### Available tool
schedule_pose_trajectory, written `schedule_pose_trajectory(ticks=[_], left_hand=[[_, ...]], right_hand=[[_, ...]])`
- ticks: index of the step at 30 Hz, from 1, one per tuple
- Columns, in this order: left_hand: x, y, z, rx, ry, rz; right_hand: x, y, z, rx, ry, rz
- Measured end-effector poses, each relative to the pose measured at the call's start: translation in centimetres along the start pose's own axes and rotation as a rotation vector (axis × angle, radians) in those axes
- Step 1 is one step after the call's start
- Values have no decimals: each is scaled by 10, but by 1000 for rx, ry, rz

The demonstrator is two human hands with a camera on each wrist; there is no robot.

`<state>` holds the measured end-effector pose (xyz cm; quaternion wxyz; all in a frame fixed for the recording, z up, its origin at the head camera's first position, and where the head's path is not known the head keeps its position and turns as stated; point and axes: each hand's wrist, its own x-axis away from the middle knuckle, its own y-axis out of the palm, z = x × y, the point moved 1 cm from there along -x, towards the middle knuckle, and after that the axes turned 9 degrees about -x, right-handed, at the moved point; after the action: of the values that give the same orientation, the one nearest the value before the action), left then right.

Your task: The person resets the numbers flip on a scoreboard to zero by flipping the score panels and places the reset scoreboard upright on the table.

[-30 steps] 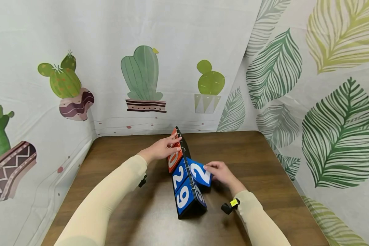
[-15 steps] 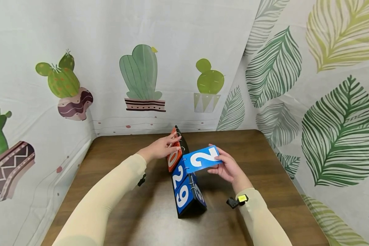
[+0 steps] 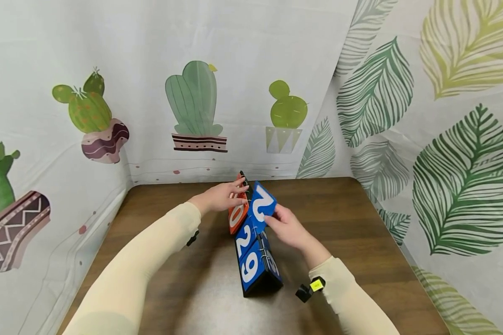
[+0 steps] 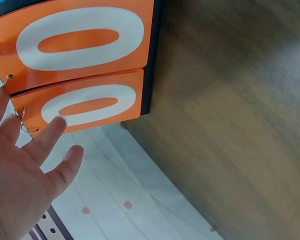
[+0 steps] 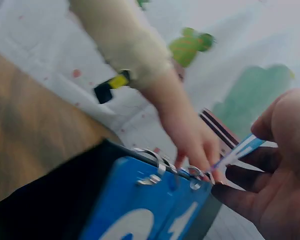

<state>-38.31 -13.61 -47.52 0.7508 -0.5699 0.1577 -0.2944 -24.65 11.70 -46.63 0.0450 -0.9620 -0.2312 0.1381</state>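
A tent-shaped flip scoreboard with ring-bound number cards stands on the wooden table. My right hand pinches a blue number card bearing a white 2 by its edge. That card is raised above the ridge, its lower end at the metal rings. In the right wrist view the card appears edge-on between thumb and fingers. My left hand rests on the orange end, its fairly straight fingers at the ridge. The left wrist view shows two orange cards with white zeros, a fingertip overlapping the lower one.
The brown table extends around the scoreboard on every side. A white cloth backdrop with printed cacti and leaves hangs behind and beside it. A black wrist device with a yellow label is on my right sleeve.
My right hand has lifted the blue 2 card off the right slope, out to the right, then up and leftward above the ridge. The left hand stays at the orange end.
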Motion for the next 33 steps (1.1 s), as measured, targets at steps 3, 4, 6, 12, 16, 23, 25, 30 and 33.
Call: schedule_pose_trajectory(ticks=[3, 4, 6, 12, 16, 23, 25, 30, 33], left_hand=[[-3, -2, -1, 27, 15, -15], [-3, -3, -1, 39, 19, -17], [-4, -4, -1, 56, 39, -20], [-4, -6, -1, 37, 50, -26], [-3, -7, -1, 52, 33, -35], [-1, -8, -1, 69, 36, -46], [-2, -8, -1, 69, 41, -49], [-3, -7, -1, 45, 51, -48], [-3, -7, 0, 32, 49, -43]], right_hand=[[-3, 12, -5, 186, -41, -57], [-4, 16, -6, 239, -49, -75], [-5, 23, -8, 349, -82, -110], [-6, 44, -18, 702, -153, -233], [-8, 59, -25, 960, -94, -345], [-17, 83, -26, 1328, -17, -526], [-18, 85, -27, 1345, 23, -536], [-19, 89, -28, 1361, 77, -543], [-20, 90, -26, 1377, 81, -549]])
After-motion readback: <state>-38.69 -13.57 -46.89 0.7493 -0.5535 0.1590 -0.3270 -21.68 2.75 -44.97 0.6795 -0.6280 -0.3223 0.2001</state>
